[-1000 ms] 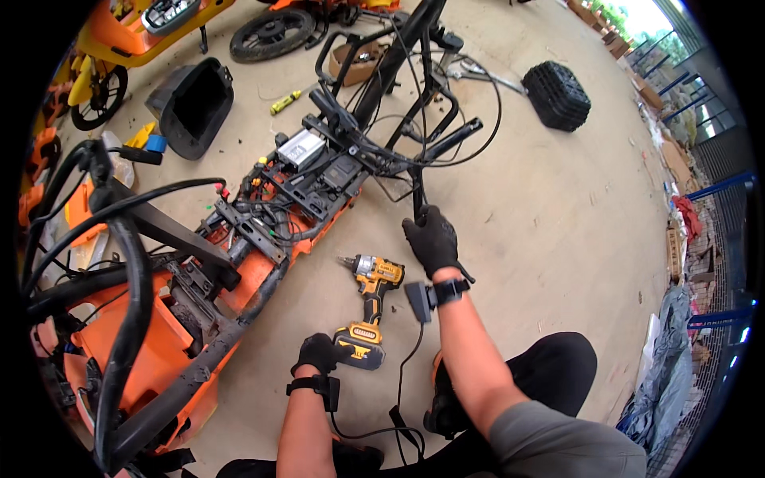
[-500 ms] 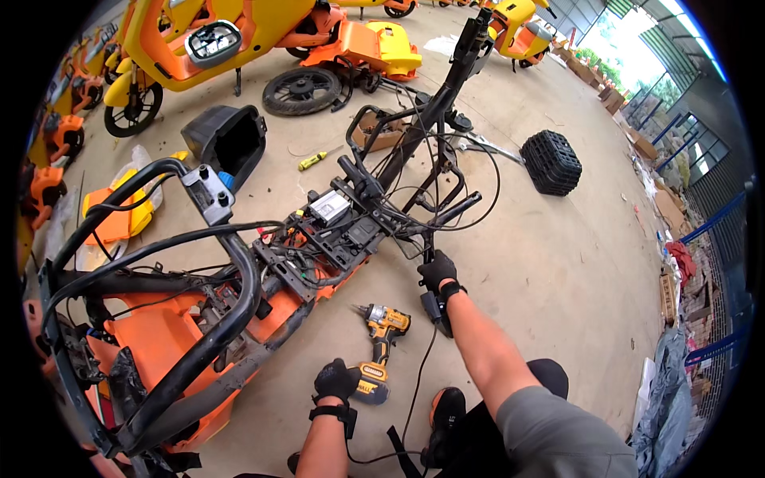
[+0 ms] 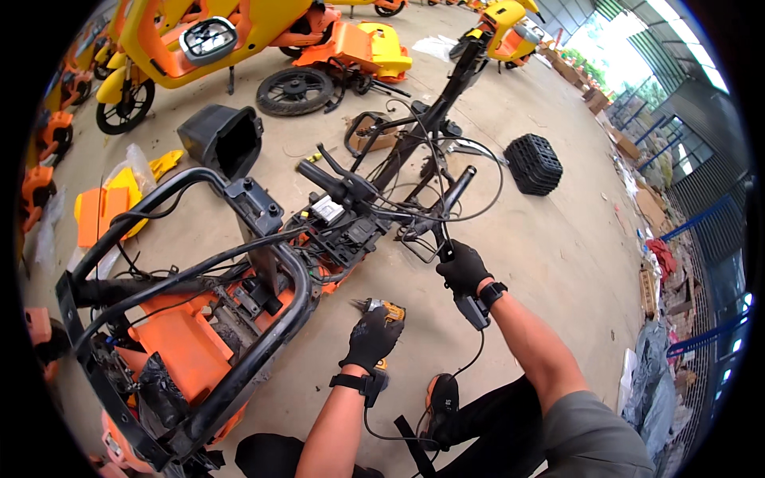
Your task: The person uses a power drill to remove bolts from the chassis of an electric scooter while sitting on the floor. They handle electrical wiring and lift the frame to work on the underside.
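Observation:
A stripped scooter frame (image 3: 299,291) with orange panels and exposed wiring lies across the floor in front of me. My right hand (image 3: 464,269), black-gloved, is closed around a black bar at the handlebar and fork end of the frame. My left hand (image 3: 373,338), also gloved, is over a yellow-and-black cordless drill (image 3: 394,311) on the floor, its fingers curled around the grip, which they mostly hide. The drill's nose points left toward the frame. Below my right wrist hangs a small black box (image 3: 472,311) with a cable running down past my shoe.
Past the frame lie a black bin (image 3: 215,139), a loose wheel (image 3: 295,91), a cardboard box (image 3: 374,134) and a black crate (image 3: 534,164). Yellow-orange scooters (image 3: 207,40) stand behind. Orange and yellow panels (image 3: 107,215) lie left. Scrap and plastic sheeting (image 3: 657,382) line the right wall.
My left hand has moved up from beside the drill's battery onto its grip. The frame has tilted and its rear loop shifted right. My right hand stays on the bar. The view has shifted slightly.

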Available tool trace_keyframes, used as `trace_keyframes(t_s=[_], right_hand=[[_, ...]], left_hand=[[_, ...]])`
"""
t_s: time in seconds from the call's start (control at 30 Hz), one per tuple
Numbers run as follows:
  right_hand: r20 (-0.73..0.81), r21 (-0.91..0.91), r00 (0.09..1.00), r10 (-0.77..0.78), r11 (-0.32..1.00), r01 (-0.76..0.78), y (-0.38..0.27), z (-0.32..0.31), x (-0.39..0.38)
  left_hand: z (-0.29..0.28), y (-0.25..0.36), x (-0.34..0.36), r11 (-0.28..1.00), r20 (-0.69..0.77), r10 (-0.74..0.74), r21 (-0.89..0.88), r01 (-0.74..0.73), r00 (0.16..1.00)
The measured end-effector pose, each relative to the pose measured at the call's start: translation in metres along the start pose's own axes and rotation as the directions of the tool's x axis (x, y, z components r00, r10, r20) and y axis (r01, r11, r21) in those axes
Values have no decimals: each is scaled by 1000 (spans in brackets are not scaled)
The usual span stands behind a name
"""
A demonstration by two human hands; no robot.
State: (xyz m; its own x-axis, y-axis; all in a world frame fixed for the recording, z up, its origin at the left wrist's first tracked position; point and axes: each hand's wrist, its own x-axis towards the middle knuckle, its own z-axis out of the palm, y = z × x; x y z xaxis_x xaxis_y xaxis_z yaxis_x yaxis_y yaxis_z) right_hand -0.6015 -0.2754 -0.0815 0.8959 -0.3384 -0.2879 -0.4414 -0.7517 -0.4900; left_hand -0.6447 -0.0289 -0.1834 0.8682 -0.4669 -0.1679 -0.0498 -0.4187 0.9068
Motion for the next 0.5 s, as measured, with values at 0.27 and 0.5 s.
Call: trace_keyframes(t_s=[0.27, 0.5], right_hand=[[153, 198, 961, -230, 960, 198, -91, -80, -43], [217, 443, 939, -266, 884, 148, -134, -139, -45]], left_hand=[[-39, 95, -1, 870, 53, 137, -485, -95, 989], [-89, 179, 58, 469, -158, 252, -843, -264, 955]])
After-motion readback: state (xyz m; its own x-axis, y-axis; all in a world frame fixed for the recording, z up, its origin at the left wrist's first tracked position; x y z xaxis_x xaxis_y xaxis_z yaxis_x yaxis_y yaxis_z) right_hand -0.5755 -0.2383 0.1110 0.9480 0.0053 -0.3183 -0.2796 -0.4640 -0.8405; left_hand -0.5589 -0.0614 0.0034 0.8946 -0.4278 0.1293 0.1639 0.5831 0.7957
